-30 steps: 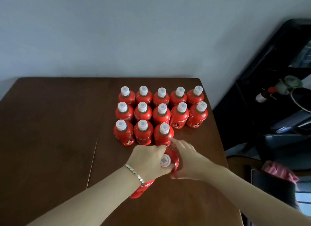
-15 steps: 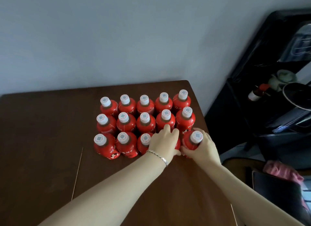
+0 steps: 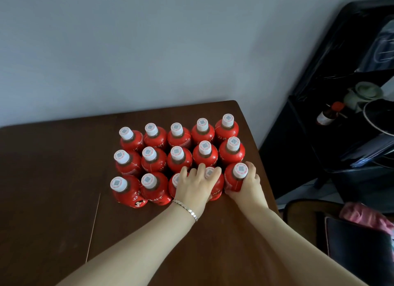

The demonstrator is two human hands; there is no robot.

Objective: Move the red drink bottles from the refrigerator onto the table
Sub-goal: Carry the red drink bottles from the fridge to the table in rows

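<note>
The left hand (image 3: 195,186) lay over the fourth bottle (image 3: 217,187) of the front row, fingers curled across its cap, apparently gripping it. Just beside it, the right hand (image 3: 248,183) clasped the corner bottle (image 3: 233,178), upright on the tabletop (image 3: 53,179). Behind stood two more rows of red bottles (image 3: 179,160), five each, tightly packed.

A plain, pale grey-blue wall (image 3: 149,51) fills the upper view, evenly and dimly lit. The dark brown wooden table (image 3: 42,179) stands against it. To the right is a black shelf unit (image 3: 309,149), which holds a small red-capped bottle (image 3: 327,117). A strip of pale floor (image 3: 298,193) shows below it, beside a dark chair (image 3: 298,213) with a pink cloth (image 3: 366,216).
</note>
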